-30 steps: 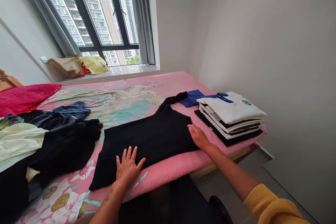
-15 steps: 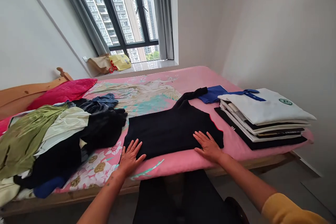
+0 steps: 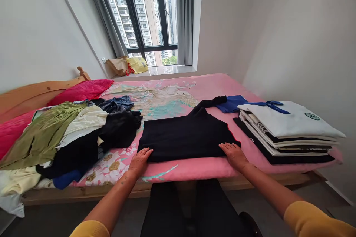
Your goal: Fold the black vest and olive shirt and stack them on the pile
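A black long-sleeved top (image 3: 183,135), folded lengthwise with red trim at its right end, lies spread on the bed, one sleeve stretching away toward the back right. My left hand (image 3: 140,161) is at its near left corner, fingers bent over the fabric edge. At the near right corner, my right hand (image 3: 235,157) has its fingers closed over the edge in the same way. Both thumbs are hidden under or behind the hands. The cloth lies flat between them.
Loose clothes (image 3: 75,133) are heaped on the left of the bed. A stack of folded clothes (image 3: 289,129), a white shirt on top, stands at right beside blue cloth (image 3: 232,103). Behind are a red pillow (image 3: 83,90), a paper bag (image 3: 118,66) and a yellow bag (image 3: 137,64).
Both hands have gone from lying flat with spread fingers on the black top to closing at its near corners. The right hand shifted right. The camera view has turned slightly left.
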A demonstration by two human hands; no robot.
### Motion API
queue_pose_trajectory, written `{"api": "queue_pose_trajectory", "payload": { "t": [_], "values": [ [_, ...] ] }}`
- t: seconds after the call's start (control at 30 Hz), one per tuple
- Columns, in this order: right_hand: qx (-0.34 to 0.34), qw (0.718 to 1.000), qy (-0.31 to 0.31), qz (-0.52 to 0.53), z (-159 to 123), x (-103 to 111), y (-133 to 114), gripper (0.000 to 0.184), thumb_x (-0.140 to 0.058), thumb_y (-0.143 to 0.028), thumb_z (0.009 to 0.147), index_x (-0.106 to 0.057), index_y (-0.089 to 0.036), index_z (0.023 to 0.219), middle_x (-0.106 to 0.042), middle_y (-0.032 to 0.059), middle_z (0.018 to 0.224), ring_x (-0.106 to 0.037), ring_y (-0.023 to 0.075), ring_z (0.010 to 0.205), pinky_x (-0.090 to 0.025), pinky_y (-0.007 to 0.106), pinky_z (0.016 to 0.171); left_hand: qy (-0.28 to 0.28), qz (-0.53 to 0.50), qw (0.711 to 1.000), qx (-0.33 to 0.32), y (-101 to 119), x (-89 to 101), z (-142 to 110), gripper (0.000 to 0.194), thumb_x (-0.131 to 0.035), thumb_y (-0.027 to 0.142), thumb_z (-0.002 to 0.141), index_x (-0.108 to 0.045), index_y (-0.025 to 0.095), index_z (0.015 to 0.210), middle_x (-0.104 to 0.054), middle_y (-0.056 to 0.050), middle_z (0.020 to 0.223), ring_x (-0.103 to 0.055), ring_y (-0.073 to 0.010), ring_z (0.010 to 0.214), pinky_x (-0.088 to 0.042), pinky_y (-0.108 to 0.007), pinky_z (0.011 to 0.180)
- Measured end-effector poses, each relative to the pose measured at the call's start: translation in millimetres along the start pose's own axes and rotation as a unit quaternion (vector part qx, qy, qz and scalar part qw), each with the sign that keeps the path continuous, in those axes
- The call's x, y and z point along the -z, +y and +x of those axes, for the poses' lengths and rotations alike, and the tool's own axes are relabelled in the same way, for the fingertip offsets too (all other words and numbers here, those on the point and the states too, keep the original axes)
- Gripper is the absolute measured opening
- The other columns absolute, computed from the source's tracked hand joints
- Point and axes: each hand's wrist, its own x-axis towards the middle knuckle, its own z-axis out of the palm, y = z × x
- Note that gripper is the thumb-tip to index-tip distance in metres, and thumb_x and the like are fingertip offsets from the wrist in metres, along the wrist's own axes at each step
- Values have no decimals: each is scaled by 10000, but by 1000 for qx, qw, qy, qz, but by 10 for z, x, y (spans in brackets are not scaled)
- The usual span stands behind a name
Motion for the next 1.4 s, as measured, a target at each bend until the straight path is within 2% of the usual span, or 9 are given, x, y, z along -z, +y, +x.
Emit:
{"api": "queue_pose_trajectory", "payload": {
  "t": [0.23, 0.43, 0.57, 0.67, 0.8, 1.0, 1.2, 1.3, 1.4],
  "values": [
    [13, 1000, -11, 15, -183, 307, 70, 619, -322, 32, 722, -535, -194, 1258, -557, 44, 1270, -520, 195, 1153, -389, 370, 967, -25, 1, 999, -29, -24, 255, -130, 671, -373, -18, 698, -526, 337, 1246, -534, 10, 1316, -457, -201, 1240, -236, -454, 1087],
    [18, 999, -32, 0, -756, 226, -36, 719, -311, 66, 675, -481, -241, 1302, -497, 11, 1333, -463, 182, 1220, -392, 388, 972, -8, 25, 998, -57, 54, 47, -686, 674, -333, 4, 742, -438, 323, 1327, -417, 30, 1411, -336, -184, 1324, -267, -405, 1071],
    [-24, 997, -75, 6, -813, 291, -169, 705, -370, -7, 661, -445, -225, 1327, -443, 39, 1376, -372, 252, 1289, -322, 548, 1003, -2, 29, 999, -41, 116, 25, -857, 746, -405, 18, 673, -387, 306, 1361, -329, 12, 1462, -246, -214, 1365, -188, -470, 1098],
    [-25, 994, -82, 67, -657, 526, -308, 634, -418, -142, 719, -413, -208, 1349, -406, 54, 1402, -301, 266, 1329, -275, 577, 1033, 5, 17, 998, -52, 177, 161, -828, 675, -455, 99, 691, -427, 302, 1334, -317, -13, 1470, -239, -241, 1366, -99, -536, 1103],
    [21, 983, -24, 183, -244, 797, -728, 470, -321, -290, 887, -450, -177, 1325, -448, 67, 1374, -333, 194, 1318, -313, 403, 1075, 26, -19, 997, -65, 461, 318, -604, 470, -341, 194, 849, -482, 275, 1290, -425, -24, 1410, -321, -204, 1330, -146, -508, 1105],
    [74, 976, -40, 200, 339, 702, -1439, 495, -296, -375, 919, -382, -199, 1374, -325, 44, 1452, -222, 203, 1365, -200, 447, 1114, 19, 5, 999, -45, 899, 189, -260, 471, -345, 383, 893, -400, 286, 1351, -337, -40, 1461, -240, -230, 1366, -90, -547, 1103],
    [50, 971, -138, 187, 387, 430, -1312, 568, -315, -445, 905, -312, -186, 1410, -243, 51, 1482, -164, 226, 1380, -112, 496, 1117, -53, 45, 995, 66, 630, 14, -282, 677, -332, 584, 832, -328, 213, 1398, -304, -81, 1470, -170, -290, 1382, 5, -603, 1079],
    [34, 967, -129, 216, 514, 542, -1328, 540, -240, -446, 926, -353, -193, 1390, -322, 38, 1453, -211, 193, 1368, -144, 452, 1122, -65, 28, 997, 37, 707, 75, -133, 614, -320, 541, 853, -373, 221, 1375, -334, -77, 1457, -203, -278, 1374, 23, -608, 1076],
    [69, 967, -85, 230, 812, 636, -1484, 520, -209, -404, 938, -350, -193, 1392, -325, 37, 1453, -209, 166, 1368, -134, 414, 1129, -71, -26, 995, -59, 1019, 105, 211, 527, -257, 448, 901, -332, 263, 1389, -307, -34, 1474, -210, -219, 1377, -27, -572, 1099]
  ]
}}
